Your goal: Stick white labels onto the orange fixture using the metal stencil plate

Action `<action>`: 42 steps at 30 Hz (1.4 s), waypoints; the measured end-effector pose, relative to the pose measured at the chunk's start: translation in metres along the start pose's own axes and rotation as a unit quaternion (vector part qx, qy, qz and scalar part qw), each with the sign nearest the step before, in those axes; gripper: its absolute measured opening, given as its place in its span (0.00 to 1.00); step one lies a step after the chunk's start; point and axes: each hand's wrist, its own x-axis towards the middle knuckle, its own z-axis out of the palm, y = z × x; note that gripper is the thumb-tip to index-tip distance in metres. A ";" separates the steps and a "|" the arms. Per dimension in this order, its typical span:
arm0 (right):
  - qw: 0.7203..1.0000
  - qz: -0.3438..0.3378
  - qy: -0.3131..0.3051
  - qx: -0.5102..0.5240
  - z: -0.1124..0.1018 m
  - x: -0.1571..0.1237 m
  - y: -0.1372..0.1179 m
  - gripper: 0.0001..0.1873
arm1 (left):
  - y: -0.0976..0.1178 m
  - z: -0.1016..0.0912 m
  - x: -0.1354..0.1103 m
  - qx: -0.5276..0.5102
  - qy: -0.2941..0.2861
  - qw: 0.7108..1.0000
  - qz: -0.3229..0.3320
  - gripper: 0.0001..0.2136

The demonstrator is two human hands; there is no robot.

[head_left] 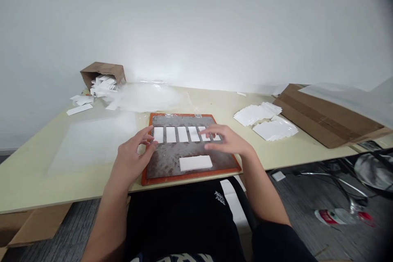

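A grey metal plate with an orange rim [166, 163] lies at the table's near edge. Several white cards [177, 134] sit in a row of slots across its top. A small stack of white cards [195, 162] rests on the plate near me. My left hand [135, 153] hovers over the plate's left side, fingers spread, holding nothing. My right hand [225, 139] reaches over the right end of the row, fingers stretched out above the last cards.
A tipped brown box [102, 72] spills white cards at the back left, beside clear plastic sheeting [144, 96]. White packets [265, 120] lie to the right, next to flattened cardboard [322, 116]. Cables and a bottle lie on the floor at right.
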 end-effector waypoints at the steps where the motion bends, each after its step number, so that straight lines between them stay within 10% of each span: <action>1: 0.999 -0.029 -0.017 -0.021 0.009 -0.006 -0.013 0.21 | 0.000 0.000 0.000 -0.001 0.000 1.000 0.002 0.20; 10: 0.976 -0.083 0.061 -0.190 0.067 -0.039 -0.037 0.17 | -0.002 0.000 -0.001 -0.013 -0.005 1.000 0.013 0.20; 26: 0.978 -0.083 0.001 -0.193 0.064 -0.036 -0.038 0.14 | -0.002 -0.002 0.000 0.002 -0.028 0.999 0.022 0.26; 37: 0.980 -0.107 0.004 -0.166 0.040 -0.024 -0.045 0.14 | 0.007 -0.013 -0.007 0.056 -0.115 0.982 0.138 0.28; 42: 0.986 -0.112 -0.011 -0.124 0.010 -0.008 -0.056 0.14 | 0.008 -0.013 -0.002 0.032 -0.061 0.968 0.240 0.15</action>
